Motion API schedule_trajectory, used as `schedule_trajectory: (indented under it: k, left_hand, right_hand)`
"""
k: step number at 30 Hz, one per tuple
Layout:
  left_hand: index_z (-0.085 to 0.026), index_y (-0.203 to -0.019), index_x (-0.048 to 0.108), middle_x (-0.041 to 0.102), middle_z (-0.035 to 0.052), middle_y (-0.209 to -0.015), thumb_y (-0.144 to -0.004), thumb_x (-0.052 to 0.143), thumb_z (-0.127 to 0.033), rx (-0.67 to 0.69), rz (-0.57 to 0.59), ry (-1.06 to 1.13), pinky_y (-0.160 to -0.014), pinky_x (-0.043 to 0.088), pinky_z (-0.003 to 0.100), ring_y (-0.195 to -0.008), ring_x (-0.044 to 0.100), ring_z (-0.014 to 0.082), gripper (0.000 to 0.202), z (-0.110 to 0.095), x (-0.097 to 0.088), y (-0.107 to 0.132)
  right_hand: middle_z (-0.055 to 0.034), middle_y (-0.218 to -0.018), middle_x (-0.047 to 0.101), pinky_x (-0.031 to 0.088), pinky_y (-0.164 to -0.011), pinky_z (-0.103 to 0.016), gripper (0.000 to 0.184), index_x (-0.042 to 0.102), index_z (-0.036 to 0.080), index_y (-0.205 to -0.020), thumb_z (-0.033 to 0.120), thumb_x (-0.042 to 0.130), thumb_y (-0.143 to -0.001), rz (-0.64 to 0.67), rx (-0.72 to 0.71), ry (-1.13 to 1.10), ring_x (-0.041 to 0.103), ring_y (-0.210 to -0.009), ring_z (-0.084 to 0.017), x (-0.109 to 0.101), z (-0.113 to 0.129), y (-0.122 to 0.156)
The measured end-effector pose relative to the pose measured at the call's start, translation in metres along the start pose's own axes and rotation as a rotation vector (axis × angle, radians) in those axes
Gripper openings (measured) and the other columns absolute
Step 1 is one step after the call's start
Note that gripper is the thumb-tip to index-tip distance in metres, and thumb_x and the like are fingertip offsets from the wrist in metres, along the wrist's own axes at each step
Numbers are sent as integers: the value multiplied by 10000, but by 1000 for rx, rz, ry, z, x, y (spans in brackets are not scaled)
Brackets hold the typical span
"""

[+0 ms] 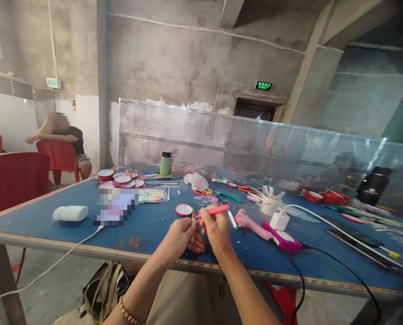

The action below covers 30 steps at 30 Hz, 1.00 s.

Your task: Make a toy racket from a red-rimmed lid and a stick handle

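My left hand is closed around a thin white stick with a green tip, held upright above the near edge of the blue table. My right hand pinches a pink pen-like tool that points right, its inner end close to the stick's tip. A small round red-rimmed disc lies on the table just beyond my left hand.
A pink glue gun with a black cord lies right of my hands, by a white charger and a cup of sticks. Stacked red discs, a green bottle, scissors, a white cylinder. A person sits far left.
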<state>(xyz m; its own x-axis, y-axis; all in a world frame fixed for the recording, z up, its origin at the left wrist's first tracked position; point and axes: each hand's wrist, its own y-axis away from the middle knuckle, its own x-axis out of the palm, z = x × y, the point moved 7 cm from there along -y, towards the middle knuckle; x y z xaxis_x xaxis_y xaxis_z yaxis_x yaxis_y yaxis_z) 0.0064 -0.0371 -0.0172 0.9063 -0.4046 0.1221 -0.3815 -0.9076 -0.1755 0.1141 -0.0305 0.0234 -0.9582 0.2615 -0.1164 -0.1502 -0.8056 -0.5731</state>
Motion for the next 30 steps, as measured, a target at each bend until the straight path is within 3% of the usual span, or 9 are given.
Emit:
schedule_trajectory:
  k: [7,17,24,30]
  left_hand:
    - [-148,-773,528,679,71,-639,-768,625,-430,-7,-1,-9,-566,577,299,-601,712,212,298,1,-1,0]
    - [-146,-784,523,680,71,-644,-778,618,-432,-2,9,1,-567,575,294,-596,710,207,301,0,1,1]
    - [-147,-777,527,678,69,-641,-769,634,-517,-4,10,-4,-569,580,298,-582,708,206,385,1,1,0]
    - [-152,-757,513,672,61,-622,-778,616,-447,1,4,-1,-567,583,297,-584,709,205,313,0,0,1]
  right_hand:
    - [59,-479,511,469,-453,-237,312,516,213,-670,458,591,-847,-10,-1,-15,499,-369,-108,-1,-3,-1]
    - [57,-481,514,412,-398,-222,323,498,215,-650,458,597,-839,-9,16,-14,492,-361,-105,-1,-2,0]
    - [53,-485,517,401,-394,-219,347,501,213,-650,487,597,-841,-5,1,-3,475,-356,-100,-1,-2,0]
    - [59,-491,513,395,-397,-216,326,497,215,-654,458,594,-850,3,3,-24,477,-361,-100,0,-3,-1]
